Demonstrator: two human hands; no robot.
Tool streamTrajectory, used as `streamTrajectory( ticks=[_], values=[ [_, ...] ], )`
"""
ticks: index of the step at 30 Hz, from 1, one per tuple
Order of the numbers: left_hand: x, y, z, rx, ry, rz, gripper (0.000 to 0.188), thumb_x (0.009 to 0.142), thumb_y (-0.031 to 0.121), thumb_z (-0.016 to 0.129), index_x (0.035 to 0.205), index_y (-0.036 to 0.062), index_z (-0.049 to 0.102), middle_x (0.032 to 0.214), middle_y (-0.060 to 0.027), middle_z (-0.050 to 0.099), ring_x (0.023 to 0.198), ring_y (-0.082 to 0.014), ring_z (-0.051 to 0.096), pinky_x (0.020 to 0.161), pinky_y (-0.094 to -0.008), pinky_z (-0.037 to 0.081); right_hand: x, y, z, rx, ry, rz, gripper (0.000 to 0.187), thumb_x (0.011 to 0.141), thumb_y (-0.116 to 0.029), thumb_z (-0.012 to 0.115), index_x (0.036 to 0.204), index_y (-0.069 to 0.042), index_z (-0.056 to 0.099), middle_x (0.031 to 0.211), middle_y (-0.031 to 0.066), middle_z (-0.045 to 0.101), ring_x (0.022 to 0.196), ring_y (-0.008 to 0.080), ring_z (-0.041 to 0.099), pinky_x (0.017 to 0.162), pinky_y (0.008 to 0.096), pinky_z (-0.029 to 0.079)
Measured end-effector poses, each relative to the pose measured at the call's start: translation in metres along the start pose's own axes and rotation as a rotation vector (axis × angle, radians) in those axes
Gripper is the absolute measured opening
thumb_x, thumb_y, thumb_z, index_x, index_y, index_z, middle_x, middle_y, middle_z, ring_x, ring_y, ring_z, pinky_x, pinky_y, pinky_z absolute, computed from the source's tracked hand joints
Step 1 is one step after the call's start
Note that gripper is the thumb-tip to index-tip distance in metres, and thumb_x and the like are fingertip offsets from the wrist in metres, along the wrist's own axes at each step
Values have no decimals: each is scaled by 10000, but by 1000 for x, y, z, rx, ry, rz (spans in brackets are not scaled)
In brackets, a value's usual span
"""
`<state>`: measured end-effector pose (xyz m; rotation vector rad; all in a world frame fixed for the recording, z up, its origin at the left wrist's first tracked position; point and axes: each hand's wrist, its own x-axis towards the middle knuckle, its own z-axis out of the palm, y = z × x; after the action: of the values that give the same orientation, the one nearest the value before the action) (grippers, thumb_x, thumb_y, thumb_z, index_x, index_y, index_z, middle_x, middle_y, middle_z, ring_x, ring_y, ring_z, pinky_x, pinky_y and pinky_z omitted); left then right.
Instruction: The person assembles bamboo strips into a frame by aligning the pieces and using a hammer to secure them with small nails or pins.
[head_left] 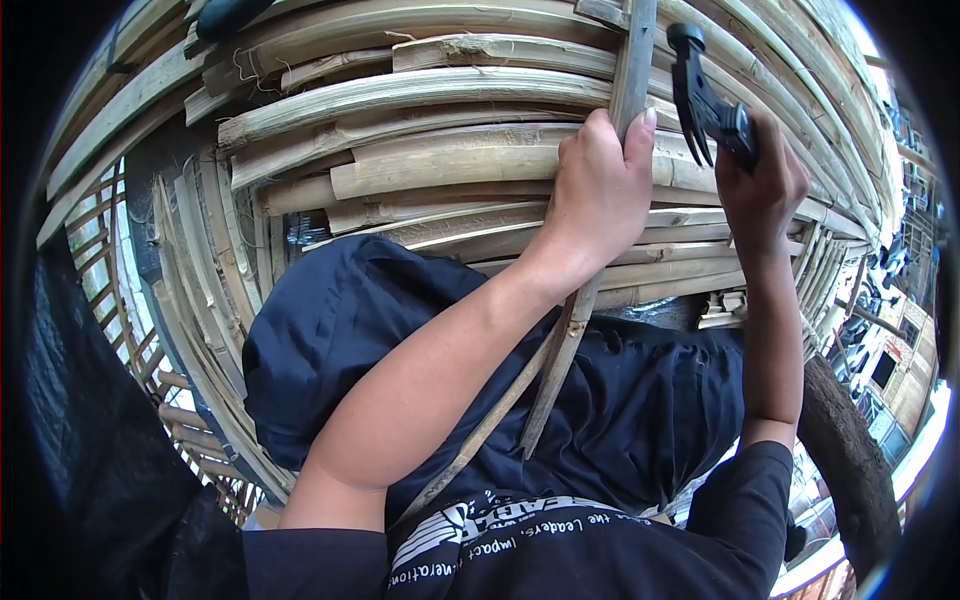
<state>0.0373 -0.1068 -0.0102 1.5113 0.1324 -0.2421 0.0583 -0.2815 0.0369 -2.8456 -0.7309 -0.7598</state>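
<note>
My left hand (602, 190) is closed round a narrow grey bamboo strip (634, 72) that crosses the slats lengthwise. Its thumb points up along the strip, and the other fingers are mostly hidden. To the right, my right hand (764, 180) grips a black claw hammer (702, 105). The hammer is raised, its round striking face at the top and its curved claw hanging on the left side. Beneath both hands lie rows of split bamboo slats (450, 165), overlapping side by side. The strip's lower part (558, 370) runs down over my dark trousers.
A thinner stick (478, 440) slants across my lap. Upright bamboo pieces (205, 235) stand at the left, beside an open lattice (110, 270) and black sheeting (95, 420). A thick log (846, 450) rises at the lower right. Beyond it is cluttered ground.
</note>
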Motion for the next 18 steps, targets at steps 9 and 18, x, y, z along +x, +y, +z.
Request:
streamTrajectory(
  ticks=[9,18],
  values=[
    [6,2,-1,18,-27,-47,442,1029,304,493,889,-109,567,709,-310,624,772,-495,659,715,-523,514,1,0,8,56,-85,88,280,749,-29,724,990,-81,590,754,120,651,638,327,649,580,410,511],
    [7,2,-4,26,-36,-27,452,1032,312,498,893,-114,562,692,-305,629,734,-478,673,652,-505,521,2,-9,4,3,-48,91,290,734,-32,732,987,-74,598,754,145,657,668,347,661,592,412,520]
  ],
)
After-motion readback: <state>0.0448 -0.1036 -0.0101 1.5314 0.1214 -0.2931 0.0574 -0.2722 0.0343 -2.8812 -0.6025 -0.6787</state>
